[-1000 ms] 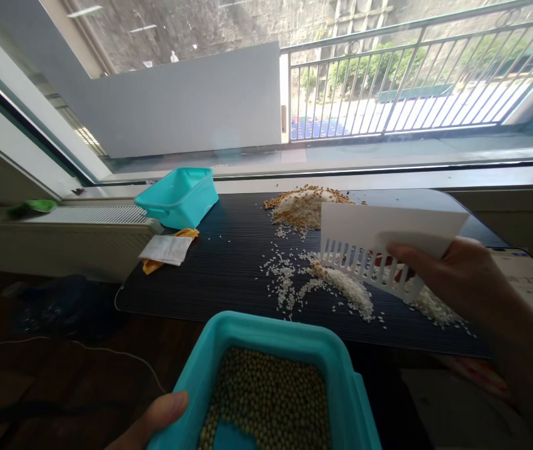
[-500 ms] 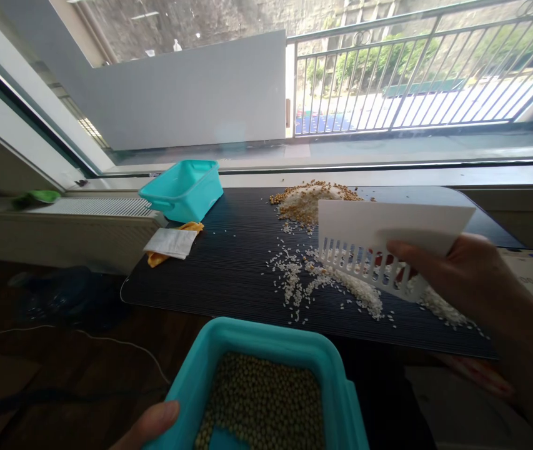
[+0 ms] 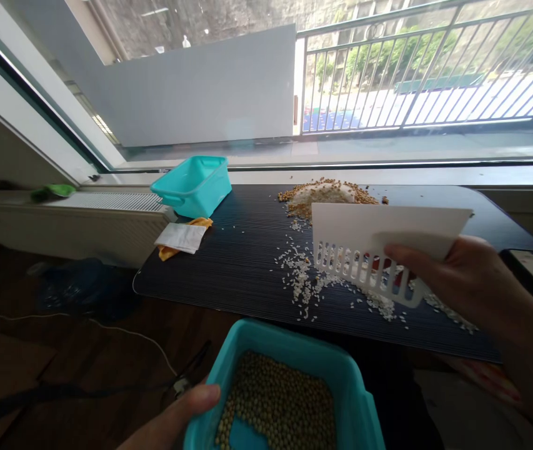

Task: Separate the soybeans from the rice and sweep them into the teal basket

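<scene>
My left hand grips the left wall of a turquoise plastic bin, its thumb over the rim. Small round greenish-brown beans cover most of the bin's floor; a bare turquoise patch shows at the lower left. My right hand is closed on a white slotted plate, thumb on the near face, fingers partly visible through the slots. The plate is held above the dark table, over scattered white rice. Behind it lies a heap of rice mixed with tan grains.
A second turquoise bin stands at the table's far left corner, near a folded white cloth on an orange one. A window and sill bound the far side. A radiator is at left; a cable crosses the floor.
The whole view has shifted a little. My left hand and the bean-filled bin have moved right. The slotted plate sits slightly farther left over the rice, still in my right hand.
</scene>
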### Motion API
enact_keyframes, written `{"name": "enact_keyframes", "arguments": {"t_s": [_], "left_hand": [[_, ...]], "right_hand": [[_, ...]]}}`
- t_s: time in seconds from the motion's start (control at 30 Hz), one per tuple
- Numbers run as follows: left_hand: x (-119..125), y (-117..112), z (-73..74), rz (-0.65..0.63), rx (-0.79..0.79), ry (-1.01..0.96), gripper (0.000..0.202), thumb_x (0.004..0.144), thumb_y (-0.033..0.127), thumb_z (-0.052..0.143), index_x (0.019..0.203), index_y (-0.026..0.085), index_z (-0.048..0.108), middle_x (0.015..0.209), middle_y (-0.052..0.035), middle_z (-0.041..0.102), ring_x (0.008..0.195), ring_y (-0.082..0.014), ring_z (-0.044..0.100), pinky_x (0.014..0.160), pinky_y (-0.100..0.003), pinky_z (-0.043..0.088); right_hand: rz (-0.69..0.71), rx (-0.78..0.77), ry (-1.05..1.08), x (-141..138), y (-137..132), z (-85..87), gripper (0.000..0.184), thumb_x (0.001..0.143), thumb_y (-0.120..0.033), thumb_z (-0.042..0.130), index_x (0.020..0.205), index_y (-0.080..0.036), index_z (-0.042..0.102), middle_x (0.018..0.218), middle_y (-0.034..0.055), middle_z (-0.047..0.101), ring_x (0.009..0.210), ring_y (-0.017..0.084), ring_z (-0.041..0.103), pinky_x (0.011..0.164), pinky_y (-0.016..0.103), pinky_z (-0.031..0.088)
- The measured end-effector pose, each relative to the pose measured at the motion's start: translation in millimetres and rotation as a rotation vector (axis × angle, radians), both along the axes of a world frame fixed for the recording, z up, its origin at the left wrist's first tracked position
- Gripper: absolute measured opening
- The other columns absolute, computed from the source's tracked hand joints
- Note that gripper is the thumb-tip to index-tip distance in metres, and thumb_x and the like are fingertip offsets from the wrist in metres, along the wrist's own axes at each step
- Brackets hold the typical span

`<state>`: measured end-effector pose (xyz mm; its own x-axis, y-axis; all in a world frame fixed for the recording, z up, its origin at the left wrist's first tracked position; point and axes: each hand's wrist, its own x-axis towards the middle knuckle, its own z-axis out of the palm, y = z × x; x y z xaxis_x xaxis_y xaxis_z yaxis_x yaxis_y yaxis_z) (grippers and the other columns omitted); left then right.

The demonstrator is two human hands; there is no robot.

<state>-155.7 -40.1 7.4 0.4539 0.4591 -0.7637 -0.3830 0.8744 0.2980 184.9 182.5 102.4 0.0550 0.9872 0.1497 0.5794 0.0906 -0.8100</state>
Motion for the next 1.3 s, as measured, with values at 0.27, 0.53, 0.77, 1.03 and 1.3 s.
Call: {"name": "enact_keyframes", "arguments": {"t_s": [0.27,0.53,0.77,1.03,1.3], "left_hand": [[4,4,11.8,0.115,0.030,0.009,0.077,0.073,0.062,0.067,0.137,0.022,0.054,0.113,-0.0106,0.074,0.120,-0.0394,0.058,0.111,-0.055,0.034],[16,17,22.4,0.130,0.121,-0.080,0.067,0.080,0.050,0.066,0.133,0.010,0.057,0.124,-0.0145,0.068,0.128,-0.0352,0.052,0.113,-0.047,0.032],[16,21,20.1,0.132,0.162,-0.063,0.059,0.081,0.050,0.066,0.124,0.010,0.064,0.122,-0.0120,0.070,0.129,-0.0328,0.052,0.110,-0.043,0.037],[18,22,22.6,0.121,0.166,-0.033,0.059,0.079,0.052,0.067,0.122,0.011,0.066,0.122,-0.0117,0.070,0.127,-0.0332,0.054,0.110,-0.043,0.037],[17,30,16.2,0.078,0.155,-0.082,0.060,0.079,0.052,0.067,0.122,0.011,0.066,0.120,-0.0123,0.071,0.116,-0.0319,0.062,0.109,-0.042,0.038]], "right_hand": [[0.023,-0.036,0.002,-22,11,1.1,0.033,0.054,-0.052,0.065,0.057,-0.019,0.068,0.053,0.0045,0.065,0.049,0.018,0.057,0.045,0.033,0.044],[0.045,-0.009,-0.037,-15,-2,15.3,0.028,0.049,-0.052,0.068,0.052,-0.025,0.066,0.052,0.0040,0.064,0.049,0.020,0.058,0.046,0.035,0.048],[0.069,-0.083,-0.074,-2,-17,11.1,0.028,0.047,-0.055,0.070,0.052,-0.027,0.069,0.053,0.0041,0.067,0.047,0.022,0.060,0.043,0.037,0.050],[0.181,-0.050,-0.048,-8,-23,8.0,0.031,0.056,-0.061,0.069,0.055,-0.030,0.070,0.051,0.0017,0.067,0.042,0.020,0.058,0.034,0.033,0.045],[0.135,-0.115,-0.046,-19,-40,13.1,0.023,0.049,-0.053,0.073,0.047,-0.031,0.067,0.046,0.0022,0.064,0.039,0.023,0.057,0.033,0.036,0.048]]}}
